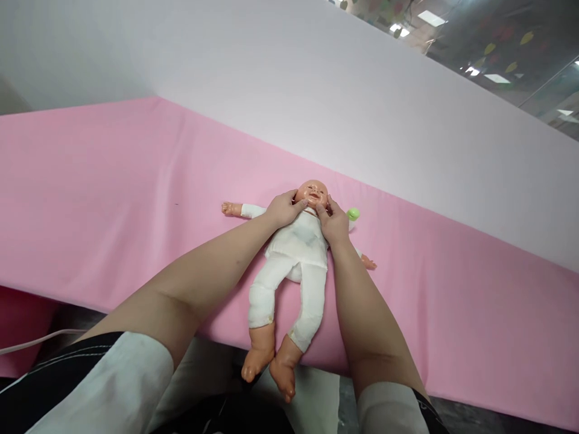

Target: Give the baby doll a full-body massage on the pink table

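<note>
A baby doll [298, 241] with a white cloth body and plastic head, hands and feet lies on its back on a pink padded surface [113, 199]. Its feet hang over the near edge. My left hand [286, 208] is curved round one side of the doll's head, the thumb near its chin. On the opposite side my right hand [333, 222] cups the head in the same way, thumb by the jaw. The fingertips are partly hidden behind the head. Both of the doll's arms stretch out sideways.
A small object with a light green rounded top [353, 214] lies just right of my right hand, partly hidden. Behind the pink surface rises a pale wall [280, 78], with a window [488, 54] at the upper right. A pale cable [40, 340] runs at the lower left.
</note>
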`<state>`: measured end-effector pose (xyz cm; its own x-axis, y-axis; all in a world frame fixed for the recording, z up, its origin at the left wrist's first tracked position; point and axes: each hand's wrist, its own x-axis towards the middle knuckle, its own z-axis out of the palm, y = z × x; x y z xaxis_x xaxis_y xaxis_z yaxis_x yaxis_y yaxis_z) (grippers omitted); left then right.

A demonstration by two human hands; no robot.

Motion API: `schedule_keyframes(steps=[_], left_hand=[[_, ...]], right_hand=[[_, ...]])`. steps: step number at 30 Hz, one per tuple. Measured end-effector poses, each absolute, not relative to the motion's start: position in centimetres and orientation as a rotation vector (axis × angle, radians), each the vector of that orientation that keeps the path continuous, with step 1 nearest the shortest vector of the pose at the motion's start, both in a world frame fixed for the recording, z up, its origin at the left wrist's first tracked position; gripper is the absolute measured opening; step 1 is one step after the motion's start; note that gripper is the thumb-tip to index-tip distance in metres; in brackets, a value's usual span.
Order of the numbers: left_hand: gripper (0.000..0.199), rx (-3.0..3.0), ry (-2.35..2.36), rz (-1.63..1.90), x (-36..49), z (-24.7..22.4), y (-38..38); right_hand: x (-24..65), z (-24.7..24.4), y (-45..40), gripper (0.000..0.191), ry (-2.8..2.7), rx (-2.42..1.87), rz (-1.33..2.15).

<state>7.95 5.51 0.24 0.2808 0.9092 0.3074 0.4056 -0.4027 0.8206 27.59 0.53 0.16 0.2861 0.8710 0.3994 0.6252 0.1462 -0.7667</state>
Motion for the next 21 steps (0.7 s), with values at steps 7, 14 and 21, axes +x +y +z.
schedule_keyframes(steps=[7,14,21], left_hand=[[0.052,1.895,1.126,1.102,8.2,-0.6,6.2],[0.055,1.905,1.094,1.084,8.0,0.0,5.6],[0.059,1.896,1.144,1.049,8.1,0.4,5.4]], right_hand=[[27.8,0.0,0.4,0.055,-1.457,-1.515,0.258],[27.1,0.2,0.0,0.072,-1.41,-1.611,0.29],[27.0,0.2,0.2,0.073,-1.365,-1.62,0.325]])
